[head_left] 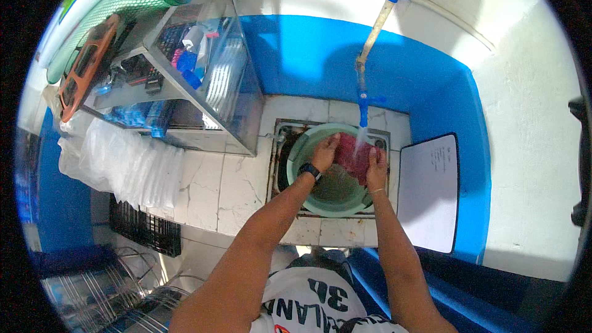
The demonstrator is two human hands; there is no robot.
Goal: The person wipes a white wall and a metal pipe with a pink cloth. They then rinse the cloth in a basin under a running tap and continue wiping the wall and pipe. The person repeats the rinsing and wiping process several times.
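Water (361, 137) falls from the blue tap (363, 115) in the head view and lands on a dark red cloth (346, 152), held between the person's two hands over the pale green basin (335, 211). The left hand (323, 154) is closed on the cloth's left edge; the right hand (377, 169) pinches the right edge, thumb lying on top. The basin stands in a rust-stained sink (271, 186) set into the tiled tabletop (243, 200), and the liquid inside looks murky.

To rinse well, the cloth is probably best spread flat under the stream rather than bunched, so that the flow reaches the whole face. Shifting the grip little by little and turning it over should serve the corners and underside. A low hold, within the basin's rim, would likely catch splashes. The dark watch (311, 171) on the left wrist belongs clear of the stream, and any wringing seems wiser over the basin than near the white board (430, 194) at the right.
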